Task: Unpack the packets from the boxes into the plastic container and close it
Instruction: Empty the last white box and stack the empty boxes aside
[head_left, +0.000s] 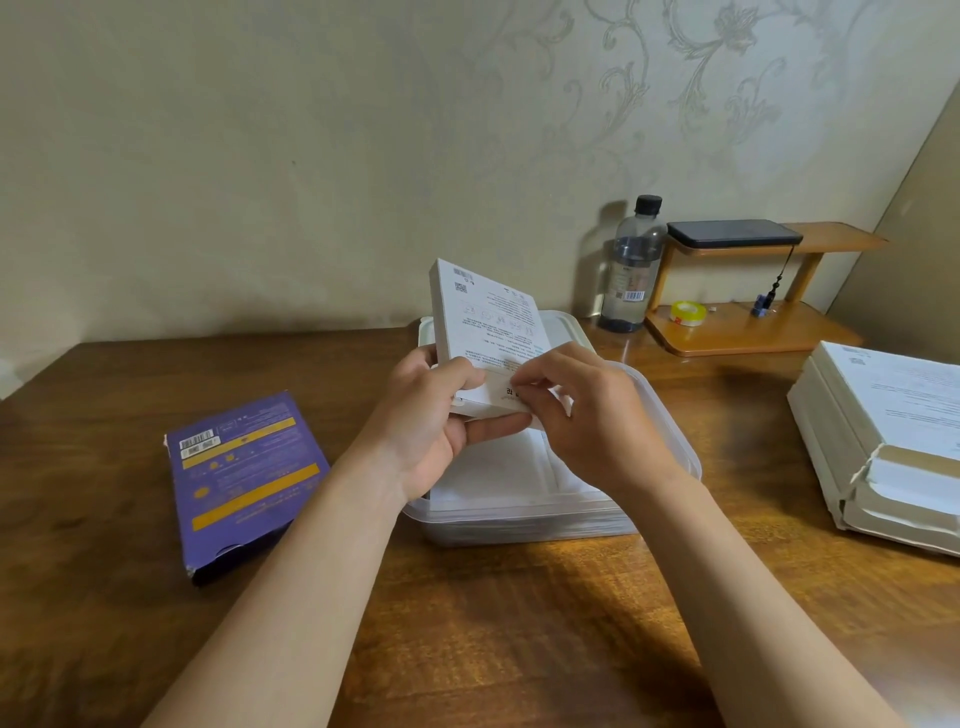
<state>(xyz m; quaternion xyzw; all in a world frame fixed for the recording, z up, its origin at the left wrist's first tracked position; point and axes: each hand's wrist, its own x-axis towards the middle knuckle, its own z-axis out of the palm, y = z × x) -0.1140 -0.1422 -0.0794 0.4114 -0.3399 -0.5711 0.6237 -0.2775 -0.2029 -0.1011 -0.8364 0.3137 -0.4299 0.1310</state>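
Head view. Centre of frame: the left hand (428, 423) is gripping a white box (485, 325), thumb curled over its printed face and fingers wrapped under its near end. The box is being held tilted, far end raised, above the plastic container (524, 525). The right hand (589, 415) is pinching the flap at the box's near end between thumb and fingertips; whether the flap is open yet is not clear.

The container is sitting open on the wooden table (467, 634), just below the hands. White packets (493, 467) are lying flat inside it; the count cannot be told. A white lid (569, 330) is lying just behind the container.

Lower left: a purple box (244, 478) is lying flat, near end open. Right edge: a stack of white boxes (883, 441) is resting on the table, the near ends torn open. Upper right: a bottle (631, 265) is standing beside a small wooden shelf (737, 338) that is holding a roll of tape (687, 313).
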